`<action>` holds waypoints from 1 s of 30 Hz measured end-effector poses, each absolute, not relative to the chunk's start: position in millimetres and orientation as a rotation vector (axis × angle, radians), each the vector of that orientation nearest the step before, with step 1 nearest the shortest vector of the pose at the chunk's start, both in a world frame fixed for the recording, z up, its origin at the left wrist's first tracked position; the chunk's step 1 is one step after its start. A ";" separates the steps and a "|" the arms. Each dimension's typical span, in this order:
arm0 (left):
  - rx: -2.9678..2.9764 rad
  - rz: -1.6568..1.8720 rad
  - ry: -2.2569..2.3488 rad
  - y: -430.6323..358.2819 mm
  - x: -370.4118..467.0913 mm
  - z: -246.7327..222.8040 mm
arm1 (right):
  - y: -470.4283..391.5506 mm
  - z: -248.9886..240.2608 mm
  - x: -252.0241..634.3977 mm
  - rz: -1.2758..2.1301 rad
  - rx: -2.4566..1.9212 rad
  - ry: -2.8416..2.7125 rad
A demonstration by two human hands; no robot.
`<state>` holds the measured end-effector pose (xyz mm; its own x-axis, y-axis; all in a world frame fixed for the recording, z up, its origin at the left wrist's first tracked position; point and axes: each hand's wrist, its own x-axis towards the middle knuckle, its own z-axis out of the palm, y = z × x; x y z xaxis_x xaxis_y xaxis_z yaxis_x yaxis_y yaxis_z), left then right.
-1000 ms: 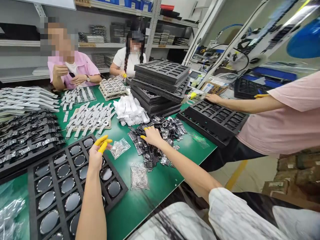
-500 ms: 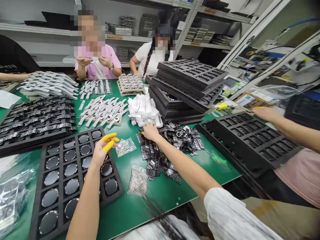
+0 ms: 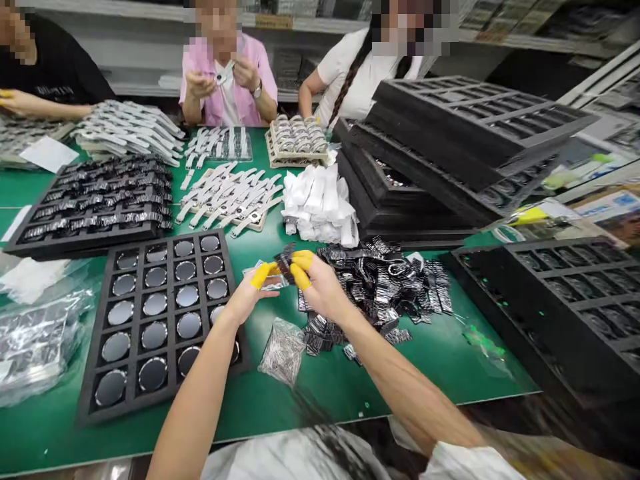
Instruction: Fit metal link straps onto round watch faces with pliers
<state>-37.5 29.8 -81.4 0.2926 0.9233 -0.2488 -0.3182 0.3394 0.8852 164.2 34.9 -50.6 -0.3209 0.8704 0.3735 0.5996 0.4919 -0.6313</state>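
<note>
My right hand (image 3: 320, 283), with yellow finger cots on its fingertips, pinches a small black watch strap (image 3: 286, 261) above the table. From the other side my left hand (image 3: 253, 290), also in yellow finger cots, meets the strap's left end with its fingertips; its lower fingers stretch out loosely. Just right of my hands lies a loose pile of black watch straps (image 3: 385, 287). A clear bag of small metal pins (image 3: 283, 352) lies below, and a second pin bag (image 3: 267, 275) is partly hidden behind my left fingers. To the left, a black foam tray (image 3: 170, 283) holds round watch faces.
Stacked black trays (image 3: 415, 193) rise at the back right beside white wrapped packets (image 3: 320, 207). White straps (image 3: 233, 200) and a tray of black straps (image 3: 100, 200) fill the back left. Another foam tray (image 3: 555, 293) stands right. Several people sit across the green table (image 3: 345, 393).
My right hand has lifted a black strap from the pile and moved left. My left hand has come right to meet it. The camera view has swung right and closer.
</note>
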 end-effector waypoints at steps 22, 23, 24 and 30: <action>0.983 1.073 0.682 26.9 -60.1 -64.8 | -56.8 -90.4 154.6 0.587 -1.388 -2.919; 0.982 1.083 0.670 26.0 -60.1 -64.3 | -55.4 -89.2 154.7 0.579 -1.362 -2.952; 0.979 1.099 0.663 25.2 -59.7 -64.1 | -53.9 -87.6 155.8 0.574 -1.333 -2.981; 1.052 1.198 0.772 25.1 -51.0 -70.5 | -41.5 -72.8 173.0 0.721 -1.267 -2.949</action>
<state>-51.0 25.1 -70.5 0.2240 0.9731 0.0544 -0.3527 0.0289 0.9353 173.0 -41.5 -72.8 -0.6939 0.6545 -0.3003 0.7192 0.6092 -0.3342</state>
